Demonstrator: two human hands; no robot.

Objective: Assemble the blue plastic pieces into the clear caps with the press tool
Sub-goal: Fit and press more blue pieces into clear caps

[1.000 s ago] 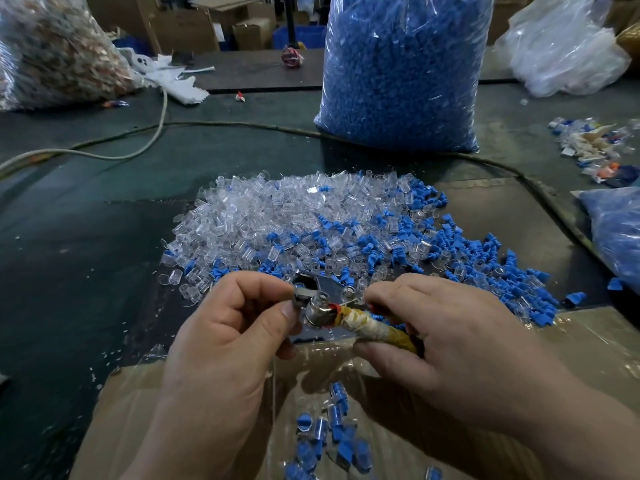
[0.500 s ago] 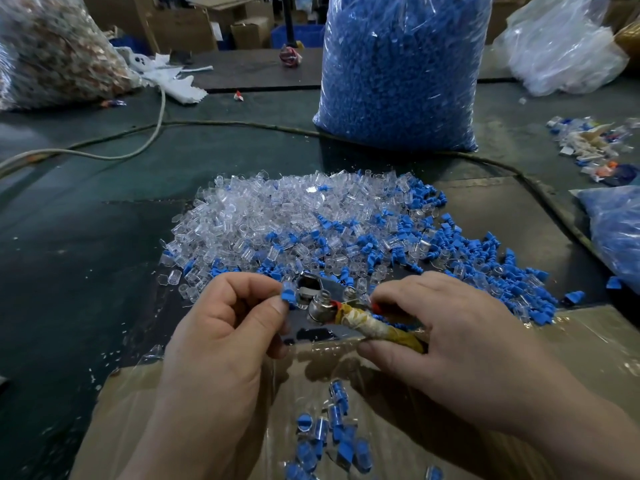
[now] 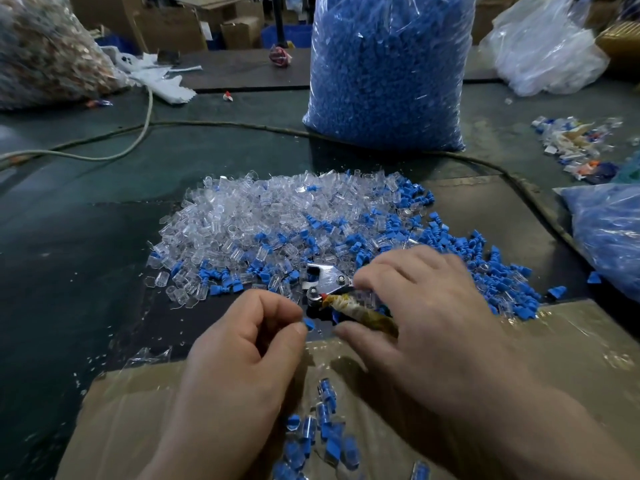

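Observation:
A heap of clear caps [image 3: 249, 220] mixed with blue pieces [image 3: 450, 251] covers the dark table's middle. My left hand [image 3: 239, 368] pinches a small assembled blue piece [image 3: 308, 323] between thumb and forefinger, just above the near box. My right hand [image 3: 429, 313] holds the metal press tool [image 3: 325, 282] by its tape-wrapped handle [image 3: 360, 311]; the tool's jaws point left, toward my left hand and a little apart from it. Several assembled blue-in-clear pieces [image 3: 325, 434] lie in the plastic-lined cardboard box [image 3: 131, 410] in front of me.
A tall bag of blue pieces [image 3: 388, 71] stands behind the heap. Another blue bag [image 3: 609, 237] lies at the right edge, and a clear bag [image 3: 543, 46] at the back right. A cable [image 3: 145, 112] runs across the table, with scrap bits [image 3: 578, 147] on the right.
My left hand has pulled the blue piece out of the tool's jaws and drawn it back toward the box. My right hand and the tool have shifted slightly forward.

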